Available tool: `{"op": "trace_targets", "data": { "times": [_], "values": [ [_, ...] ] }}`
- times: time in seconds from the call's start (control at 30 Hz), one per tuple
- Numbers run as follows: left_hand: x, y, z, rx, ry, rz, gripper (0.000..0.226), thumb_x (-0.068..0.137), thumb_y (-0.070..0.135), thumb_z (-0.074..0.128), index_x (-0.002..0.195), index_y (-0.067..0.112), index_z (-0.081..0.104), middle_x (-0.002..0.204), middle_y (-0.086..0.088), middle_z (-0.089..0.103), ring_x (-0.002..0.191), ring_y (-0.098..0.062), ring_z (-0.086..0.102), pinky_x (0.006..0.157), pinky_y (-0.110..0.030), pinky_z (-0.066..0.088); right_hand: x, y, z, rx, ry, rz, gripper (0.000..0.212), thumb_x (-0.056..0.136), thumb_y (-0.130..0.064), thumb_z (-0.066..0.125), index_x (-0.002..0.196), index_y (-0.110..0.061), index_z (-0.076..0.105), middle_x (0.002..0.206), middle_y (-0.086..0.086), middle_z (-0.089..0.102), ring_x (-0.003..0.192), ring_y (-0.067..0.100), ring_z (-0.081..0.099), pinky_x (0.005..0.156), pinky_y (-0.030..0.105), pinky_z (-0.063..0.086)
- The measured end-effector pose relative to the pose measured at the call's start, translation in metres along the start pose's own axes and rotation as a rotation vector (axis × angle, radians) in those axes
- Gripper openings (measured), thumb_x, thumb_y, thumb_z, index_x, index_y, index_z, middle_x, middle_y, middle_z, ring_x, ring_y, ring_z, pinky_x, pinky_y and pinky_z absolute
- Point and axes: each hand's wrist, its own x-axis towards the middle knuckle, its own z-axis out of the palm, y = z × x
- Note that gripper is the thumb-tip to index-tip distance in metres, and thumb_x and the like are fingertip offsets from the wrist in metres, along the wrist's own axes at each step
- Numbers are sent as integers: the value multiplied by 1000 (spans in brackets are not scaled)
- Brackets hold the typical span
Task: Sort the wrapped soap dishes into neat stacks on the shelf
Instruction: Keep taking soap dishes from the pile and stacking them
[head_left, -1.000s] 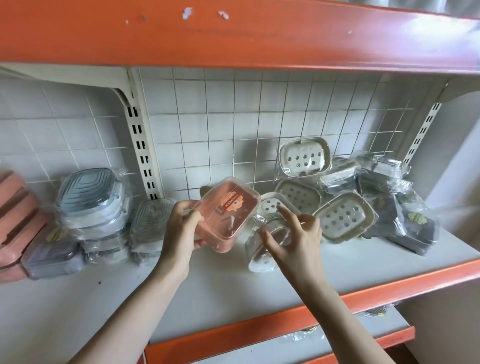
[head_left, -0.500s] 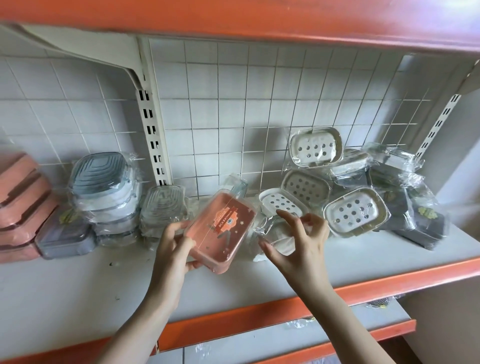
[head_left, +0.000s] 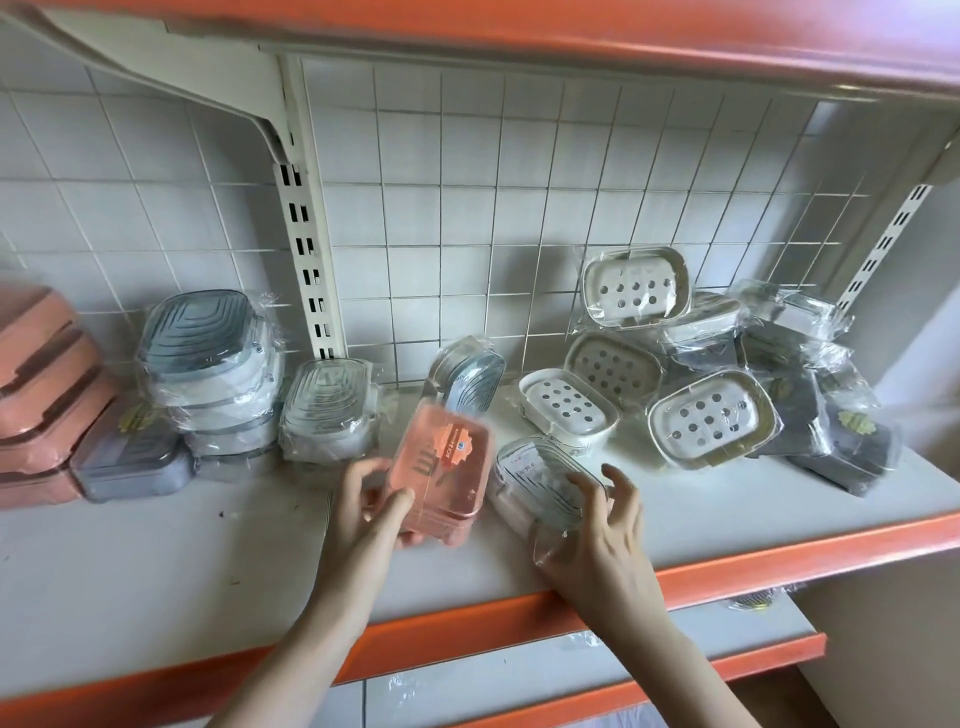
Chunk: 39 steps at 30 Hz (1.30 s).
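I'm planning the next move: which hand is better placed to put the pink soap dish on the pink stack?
Left. The left hand already grips the pink soap dish, and the pink stack lies at the shelf's far left. The right hand is on a clear wrapped dish.
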Motion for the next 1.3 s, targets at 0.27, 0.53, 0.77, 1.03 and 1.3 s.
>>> {"op": "trace_targets", "data": {
  "times": [0.27,0.53,0.77,1.03,1.3],
  "values": [
    [-1,-15,-12,102,71,-78,17,92,4,52,96,21,51,96,-12,63,80,-20,60,64,-28,52,12,-10,-22,-108,-482,-14,104,63,-76,59,146,-38,9,156,5,-3,143,23,10,112,36,24],
    [3,-17,-15,650,88,68,31,83,20,59,113,10,56,97,-10,60,89,-30,56,78,-35,43,38,-30,-16,-121,-325,-1,70,79,-70,48,131,-23,42,137,3,39,126,27,38,102,36,35],
    [9,5,13,1020,151,243,47,85,27,63,127,10,50,118,-15,54,111,-34,51,88,-41,43,55,-43,6,-251,-339,34,77,80,-72,46,136,-22,30,129,7,42,123,30,42,94,41,39],
    [26,-1,41,1408,65,81,81,84,69,37,145,17,20,136,-16,36,125,-32,36,96,-35,37,47,-39,14,-278,-184,20,75,76,-69,51,134,-21,45,118,8,54,110,30,54,83,41,45],
    [17,-10,39,1383,160,217,78,66,57,57,127,10,53,104,-21,55,94,-39,55,75,-41,49,41,-32,20,-229,-74,-28,68,69,-63,66,115,-14,62,98,13,61,86,36,61,69,42,49]
  ]
}}
